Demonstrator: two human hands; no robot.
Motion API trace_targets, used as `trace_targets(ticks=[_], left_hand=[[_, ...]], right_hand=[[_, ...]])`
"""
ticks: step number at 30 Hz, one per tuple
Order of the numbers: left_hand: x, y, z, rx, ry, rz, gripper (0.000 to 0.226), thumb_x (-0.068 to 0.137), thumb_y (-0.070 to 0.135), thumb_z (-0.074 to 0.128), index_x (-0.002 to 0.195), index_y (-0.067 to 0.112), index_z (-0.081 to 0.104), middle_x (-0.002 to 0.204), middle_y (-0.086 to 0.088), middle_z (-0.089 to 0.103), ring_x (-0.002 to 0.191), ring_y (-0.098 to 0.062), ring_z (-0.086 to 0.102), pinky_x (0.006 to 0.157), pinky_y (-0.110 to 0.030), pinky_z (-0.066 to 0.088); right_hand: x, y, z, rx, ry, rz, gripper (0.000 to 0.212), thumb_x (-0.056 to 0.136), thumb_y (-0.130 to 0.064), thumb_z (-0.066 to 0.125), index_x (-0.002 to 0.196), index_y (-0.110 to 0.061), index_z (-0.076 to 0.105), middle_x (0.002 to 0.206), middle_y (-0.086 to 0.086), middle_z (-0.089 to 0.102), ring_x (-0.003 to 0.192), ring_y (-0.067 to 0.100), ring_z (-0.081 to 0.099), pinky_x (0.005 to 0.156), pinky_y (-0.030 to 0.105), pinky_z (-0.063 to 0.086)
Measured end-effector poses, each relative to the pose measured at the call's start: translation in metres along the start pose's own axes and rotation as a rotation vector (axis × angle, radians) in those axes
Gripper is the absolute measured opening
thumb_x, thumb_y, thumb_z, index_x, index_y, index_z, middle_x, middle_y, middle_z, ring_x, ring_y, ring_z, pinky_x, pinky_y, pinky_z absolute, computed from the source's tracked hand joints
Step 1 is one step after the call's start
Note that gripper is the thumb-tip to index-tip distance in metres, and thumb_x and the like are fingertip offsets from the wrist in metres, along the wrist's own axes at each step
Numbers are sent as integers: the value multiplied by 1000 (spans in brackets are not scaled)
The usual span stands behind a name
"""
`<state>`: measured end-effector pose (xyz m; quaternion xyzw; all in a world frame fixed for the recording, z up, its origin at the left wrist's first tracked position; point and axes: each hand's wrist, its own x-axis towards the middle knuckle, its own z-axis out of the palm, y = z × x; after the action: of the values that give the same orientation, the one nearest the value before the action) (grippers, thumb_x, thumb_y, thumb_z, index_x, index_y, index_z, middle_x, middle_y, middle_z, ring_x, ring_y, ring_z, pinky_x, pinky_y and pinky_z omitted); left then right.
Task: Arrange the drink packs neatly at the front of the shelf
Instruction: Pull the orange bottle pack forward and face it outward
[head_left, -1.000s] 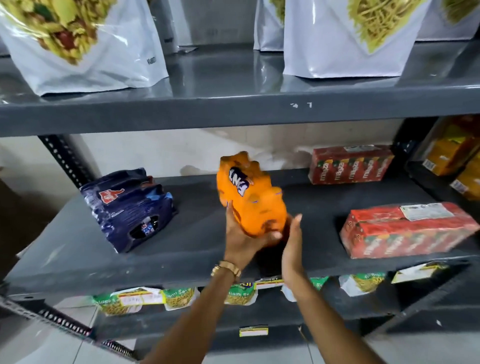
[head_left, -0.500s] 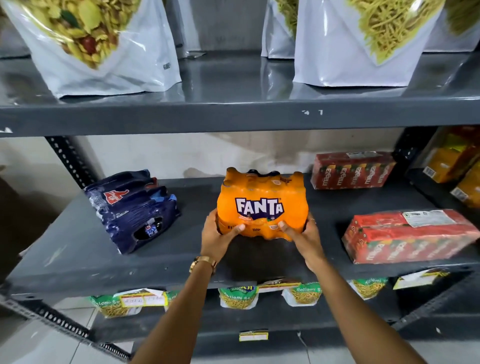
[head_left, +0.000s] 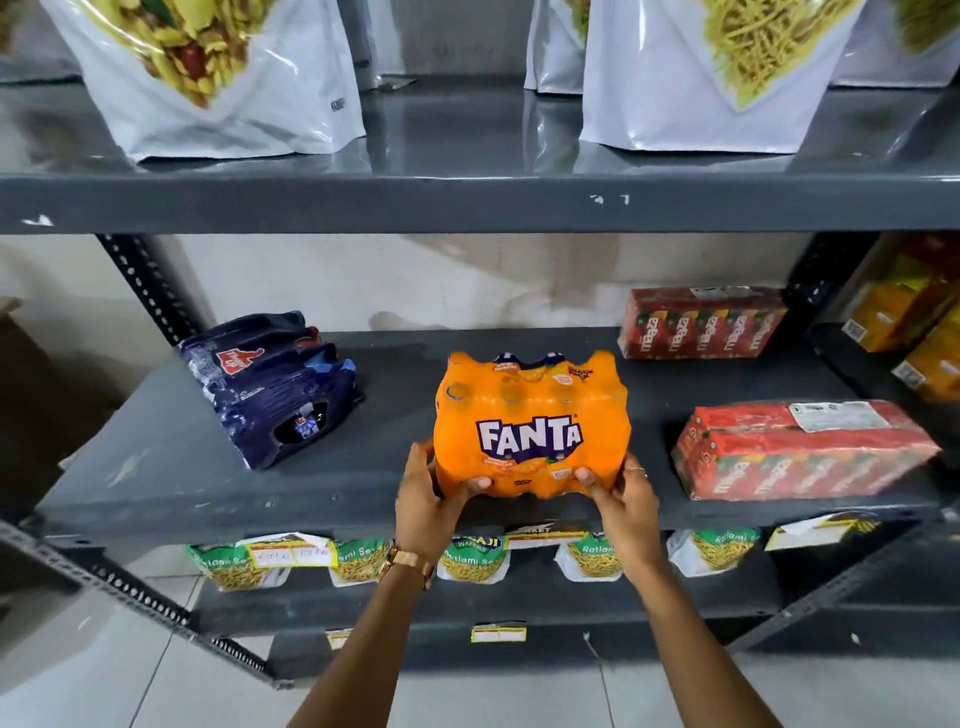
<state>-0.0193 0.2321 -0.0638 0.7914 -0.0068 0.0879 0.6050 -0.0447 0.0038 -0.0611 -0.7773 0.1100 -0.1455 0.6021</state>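
Note:
An orange Fanta pack (head_left: 530, 415) stands upright near the front edge of the grey middle shelf (head_left: 156, 467), label facing me. My left hand (head_left: 423, 499) grips its lower left corner and my right hand (head_left: 621, 501) grips its lower right corner. A dark blue drink pack (head_left: 270, 384) lies skewed at the shelf's left. One red Maaza carton pack (head_left: 800, 449) lies at the front right, angled. A second red Maaza pack (head_left: 701, 322) sits at the back right against the wall.
Large white snack bags (head_left: 223, 78) stand on the shelf above. Green snack packets (head_left: 363, 558) hang under the middle shelf's front edge. Yellow cartons (head_left: 914, 332) fill a neighbouring rack at the far right. A perforated upright (head_left: 140, 286) rises at the left.
The Fanta pack was turned from tilted sideways to upright with its label facing me, then drawn forward towards the shelf's front edge. Both hands now hold its lower corners.

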Motion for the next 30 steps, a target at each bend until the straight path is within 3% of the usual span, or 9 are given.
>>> trace_targets(ticks=[8, 11, 14, 17, 20, 22, 25, 28, 30], left_hand=[[-23, 7, 7, 23, 37, 5, 59, 66, 42, 79, 109, 24, 43, 109, -3, 67, 94, -18, 67, 72, -36, 59], [-25, 9, 9, -1, 34, 0, 57, 68, 39, 78, 110, 22, 42, 112, -6, 67, 98, -20, 67, 76, -35, 58], [-21, 11, 10, -21, 38, -2, 55, 72, 30, 80, 110, 22, 41, 112, -7, 66, 97, -20, 66, 72, -18, 55], [-19, 11, 10, -16, 34, -1, 55, 71, 31, 79, 109, 23, 40, 109, -4, 65, 95, -17, 65, 65, -11, 52], [-20, 12, 10, -32, 17, -13, 56, 71, 32, 79, 111, 22, 40, 111, -3, 64, 96, -16, 64, 66, -12, 52], [-20, 13, 3, -53, -20, -27, 52, 75, 28, 77, 113, 18, 44, 112, -4, 66, 97, -15, 64, 70, -15, 55], [-17, 16, -25, -117, -142, -33, 45, 82, 30, 68, 120, 10, 55, 113, -5, 69, 100, -12, 68, 87, -30, 57], [8, 28, -79, -53, -153, 74, 31, 85, 28, 65, 113, 15, 63, 107, 3, 70, 98, -8, 67, 86, -25, 54], [39, 39, -128, 15, -27, 165, 16, 87, 23, 65, 102, 20, 65, 99, 3, 70, 92, -11, 66, 84, -28, 53]], right_hand=[[-11, 6, -11, -17, -12, 12, 49, 84, -26, 67, 126, -8, 51, 117, 14, 66, 105, 30, 63, 91, 47, 50], [-13, 5, -10, -18, -7, 10, 50, 85, -26, 67, 128, -7, 50, 119, 14, 66, 105, 29, 63, 88, 40, 49], [-12, 3, -7, -12, -2, 6, 49, 86, -26, 67, 128, -7, 50, 119, 12, 65, 103, 25, 62, 78, 24, 46], [-14, 2, -8, -18, -2, -8, 48, 87, -26, 66, 129, -8, 50, 119, 11, 65, 103, 24, 62, 73, 15, 44], [-17, -7, -7, 11, -4, 26, 54, 87, -26, 65, 134, -6, 45, 126, 16, 61, 114, 32, 60, 88, 32, 47], [-33, -19, 0, 59, 139, -13, 67, 87, -35, 62, 142, -6, 36, 140, 17, 50, 129, 31, 48, 104, 40, 41], [-91, -32, 27, 15, 344, -192, 73, 83, -47, 57, 141, -9, 38, 143, 7, 46, 134, 19, 39, 109, 31, 34], [-147, -37, 81, 95, 91, -158, 44, 86, -40, 63, 125, -23, 53, 127, -14, 55, 118, 5, 52, 93, 13, 42], [-158, -52, 133, 208, -83, -32, 29, 84, -29, 65, 112, -28, 58, 118, -8, 64, 109, 9, 60, 86, 16, 48]])
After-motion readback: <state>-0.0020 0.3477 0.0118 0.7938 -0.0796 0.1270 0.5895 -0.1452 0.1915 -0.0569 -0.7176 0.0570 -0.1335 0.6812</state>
